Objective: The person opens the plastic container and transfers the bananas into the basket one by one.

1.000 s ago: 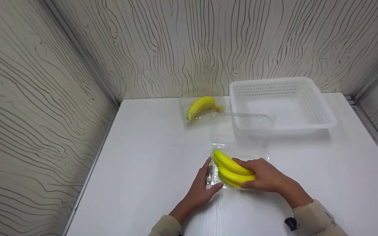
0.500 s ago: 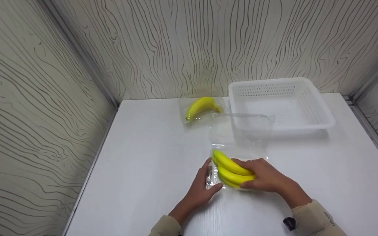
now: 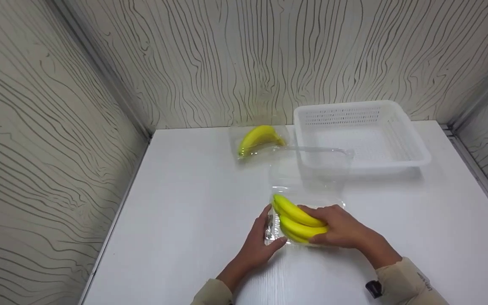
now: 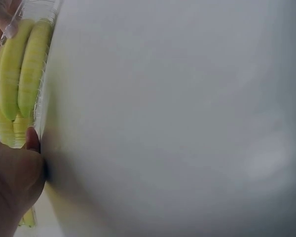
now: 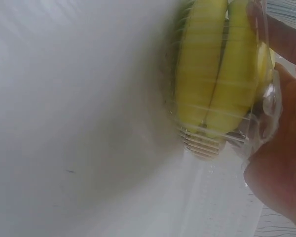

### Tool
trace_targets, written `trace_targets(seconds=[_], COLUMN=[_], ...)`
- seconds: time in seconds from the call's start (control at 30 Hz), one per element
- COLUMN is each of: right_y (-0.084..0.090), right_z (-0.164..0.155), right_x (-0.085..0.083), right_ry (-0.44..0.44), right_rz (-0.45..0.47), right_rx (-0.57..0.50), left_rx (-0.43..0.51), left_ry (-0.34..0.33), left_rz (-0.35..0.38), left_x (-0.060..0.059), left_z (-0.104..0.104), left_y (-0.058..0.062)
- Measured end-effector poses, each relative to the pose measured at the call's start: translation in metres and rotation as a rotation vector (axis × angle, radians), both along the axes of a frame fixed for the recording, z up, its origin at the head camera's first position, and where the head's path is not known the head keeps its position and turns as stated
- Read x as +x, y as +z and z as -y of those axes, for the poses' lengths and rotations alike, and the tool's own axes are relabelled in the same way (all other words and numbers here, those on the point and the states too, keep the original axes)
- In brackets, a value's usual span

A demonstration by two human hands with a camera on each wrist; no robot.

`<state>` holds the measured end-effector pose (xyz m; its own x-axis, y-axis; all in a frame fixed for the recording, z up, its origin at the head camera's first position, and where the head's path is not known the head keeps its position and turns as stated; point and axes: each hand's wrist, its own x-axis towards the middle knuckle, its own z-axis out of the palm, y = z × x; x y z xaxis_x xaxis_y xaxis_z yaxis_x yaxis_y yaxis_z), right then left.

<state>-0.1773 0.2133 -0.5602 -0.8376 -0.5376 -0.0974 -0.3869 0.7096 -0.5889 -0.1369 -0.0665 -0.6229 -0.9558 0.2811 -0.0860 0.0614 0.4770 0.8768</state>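
Observation:
My right hand grips a bunch of yellow bananas from its right end, thumb on the near side and fingers across the far side. The bunch lies in the base of a clear plastic clamshell box, whose lid is folded back behind it. My left hand holds the box's left end, with the thumb at the near corner and the fingers along the side. Through the clear wall, the left wrist view shows the bananas side by side. In the right wrist view the ribbed box bottom covers the bananas.
Behind the lid, another clear box with a banana in it stands near the back wall. A white perforated basket sits at the back right and overlaps the raised lid in this view. Wood-patterned walls border the white table.
The whole head view has shifted slightly to the left. Both hands keep their places on the box and the bananas.

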Motion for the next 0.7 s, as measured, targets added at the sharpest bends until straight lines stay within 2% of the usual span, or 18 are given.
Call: trace_targets(seconds=[0.3, 0.7], right_y=[0.0021, 0.0003], right_z=[0.0013, 0.0002], right_x=[0.0011, 0.0044], right_ry=[-0.029, -0.06], right_rz=[0.022, 0.051], right_rx=[0.007, 0.032], left_rx=[0.038, 0.071], left_ry=[0.003, 0.015], left_rz=[0.02, 0.009], left_x=[-0.001, -0.0001], left_z=[-0.0002, -0.0004], left_y=[0.0014, -0.0001])
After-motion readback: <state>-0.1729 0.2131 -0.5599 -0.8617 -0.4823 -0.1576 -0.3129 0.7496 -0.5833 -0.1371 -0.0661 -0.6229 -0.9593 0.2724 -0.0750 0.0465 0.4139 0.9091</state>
